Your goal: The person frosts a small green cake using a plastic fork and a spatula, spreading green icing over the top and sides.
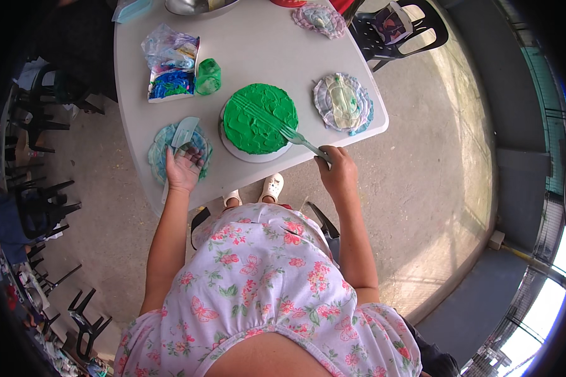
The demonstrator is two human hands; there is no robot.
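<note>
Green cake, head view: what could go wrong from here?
The fork in the right hand is at the cake's right side, where grooves cross the green icing; a tilt or extra pressure might gouge it.
The white board under the cake sits near the table's front edge, so a bump could shift it dangerously.
The spatula by the left hand might get knocked.

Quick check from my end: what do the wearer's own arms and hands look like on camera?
The left hand and right hand are ungloved, and both forearms are bare, with no watch or bracelet visible. The short, loose sleeves are pale with pink flowers and green leaves, matching the top, which also shows pink butterflies.
</note>
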